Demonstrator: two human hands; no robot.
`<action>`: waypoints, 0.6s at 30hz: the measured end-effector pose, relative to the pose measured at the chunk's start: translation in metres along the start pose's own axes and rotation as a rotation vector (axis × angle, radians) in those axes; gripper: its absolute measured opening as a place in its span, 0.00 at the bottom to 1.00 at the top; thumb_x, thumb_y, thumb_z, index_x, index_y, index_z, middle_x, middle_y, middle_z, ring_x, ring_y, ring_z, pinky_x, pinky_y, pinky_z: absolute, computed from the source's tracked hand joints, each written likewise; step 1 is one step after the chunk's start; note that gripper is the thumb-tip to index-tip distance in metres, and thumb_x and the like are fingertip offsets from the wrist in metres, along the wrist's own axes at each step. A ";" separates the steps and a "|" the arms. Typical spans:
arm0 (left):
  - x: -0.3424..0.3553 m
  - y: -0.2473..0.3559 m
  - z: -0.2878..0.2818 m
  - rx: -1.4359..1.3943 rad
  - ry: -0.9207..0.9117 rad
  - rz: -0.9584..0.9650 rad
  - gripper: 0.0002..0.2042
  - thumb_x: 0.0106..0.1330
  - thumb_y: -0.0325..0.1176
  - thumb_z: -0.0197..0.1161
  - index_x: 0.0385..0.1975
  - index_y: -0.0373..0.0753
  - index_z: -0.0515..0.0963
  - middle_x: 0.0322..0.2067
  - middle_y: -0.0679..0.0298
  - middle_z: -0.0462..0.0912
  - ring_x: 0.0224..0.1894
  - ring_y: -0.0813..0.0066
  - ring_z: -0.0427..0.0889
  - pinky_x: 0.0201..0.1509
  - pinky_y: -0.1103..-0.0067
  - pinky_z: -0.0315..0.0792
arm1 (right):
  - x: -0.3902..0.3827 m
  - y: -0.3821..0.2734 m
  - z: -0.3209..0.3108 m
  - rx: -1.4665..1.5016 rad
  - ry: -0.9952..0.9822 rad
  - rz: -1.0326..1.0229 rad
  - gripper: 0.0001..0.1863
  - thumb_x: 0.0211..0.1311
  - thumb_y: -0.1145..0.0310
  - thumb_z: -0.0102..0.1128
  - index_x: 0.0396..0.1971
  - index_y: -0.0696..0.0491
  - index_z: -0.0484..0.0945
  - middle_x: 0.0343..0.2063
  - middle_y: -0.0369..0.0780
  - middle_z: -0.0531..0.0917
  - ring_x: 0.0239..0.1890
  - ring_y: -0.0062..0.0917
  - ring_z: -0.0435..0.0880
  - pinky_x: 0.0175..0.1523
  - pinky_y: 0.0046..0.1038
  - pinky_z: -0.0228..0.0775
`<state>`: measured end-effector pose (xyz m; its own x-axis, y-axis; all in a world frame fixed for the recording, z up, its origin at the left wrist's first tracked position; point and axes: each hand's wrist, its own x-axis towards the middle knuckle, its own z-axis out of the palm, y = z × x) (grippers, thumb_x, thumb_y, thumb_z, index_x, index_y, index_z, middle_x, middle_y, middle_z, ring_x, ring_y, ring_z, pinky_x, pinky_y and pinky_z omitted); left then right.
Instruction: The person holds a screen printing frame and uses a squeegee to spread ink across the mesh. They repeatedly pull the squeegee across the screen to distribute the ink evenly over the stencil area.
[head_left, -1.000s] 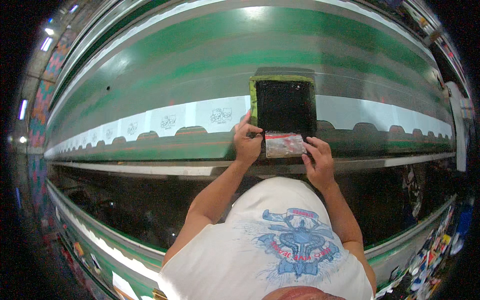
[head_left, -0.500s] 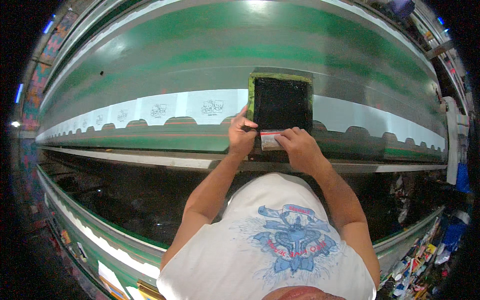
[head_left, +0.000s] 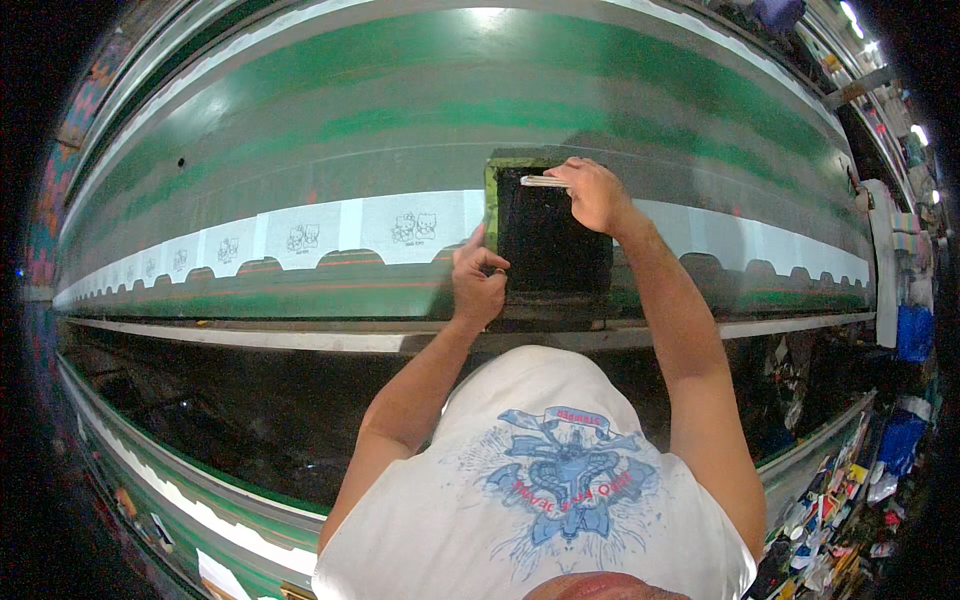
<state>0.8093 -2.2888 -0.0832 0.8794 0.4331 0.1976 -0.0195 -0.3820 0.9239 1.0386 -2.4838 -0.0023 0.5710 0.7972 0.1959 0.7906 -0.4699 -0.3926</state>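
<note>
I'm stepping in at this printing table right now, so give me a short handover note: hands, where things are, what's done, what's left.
Left hand: steadies the black screen frame at its left edge.
Right hand: grips the squeegee, at the frame's far end.
The frame lies on the white fabric strip on the long green table.
Done: panels left of the frame already carry small printed figures.
Left: panels right of the frame look blank. What lies under the screen is hidden.
</note>
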 end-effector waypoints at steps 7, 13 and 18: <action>-0.002 0.002 -0.004 -0.029 -0.010 -0.111 0.14 0.53 0.19 0.69 0.39 0.39 0.89 0.75 0.41 0.77 0.70 0.53 0.80 0.76 0.65 0.69 | -0.043 -0.056 0.006 -0.061 -0.020 0.010 0.27 0.61 0.84 0.59 0.60 0.54 0.86 0.53 0.47 0.88 0.54 0.49 0.84 0.61 0.47 0.76; -0.007 -0.008 0.005 -0.314 0.090 -0.162 0.19 0.59 0.21 0.71 0.52 0.40 0.89 0.75 0.42 0.77 0.71 0.54 0.79 0.77 0.64 0.69 | -0.100 -0.113 0.010 -0.058 0.000 -0.007 0.26 0.59 0.81 0.62 0.59 0.52 0.87 0.53 0.44 0.88 0.54 0.44 0.85 0.61 0.47 0.74; -0.016 0.014 0.000 -0.213 0.024 -0.181 0.22 0.60 0.17 0.70 0.56 0.37 0.88 0.79 0.44 0.72 0.75 0.56 0.77 0.80 0.66 0.68 | -0.134 -0.137 0.006 0.001 -0.054 0.038 0.26 0.59 0.80 0.69 0.60 0.52 0.86 0.56 0.44 0.87 0.57 0.45 0.84 0.66 0.49 0.73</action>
<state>0.7955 -2.3011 -0.0735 0.8660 0.4992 0.0284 0.0349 -0.1171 0.9925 0.8521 -2.5241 0.0199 0.5881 0.7980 0.1319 0.7682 -0.5001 -0.3998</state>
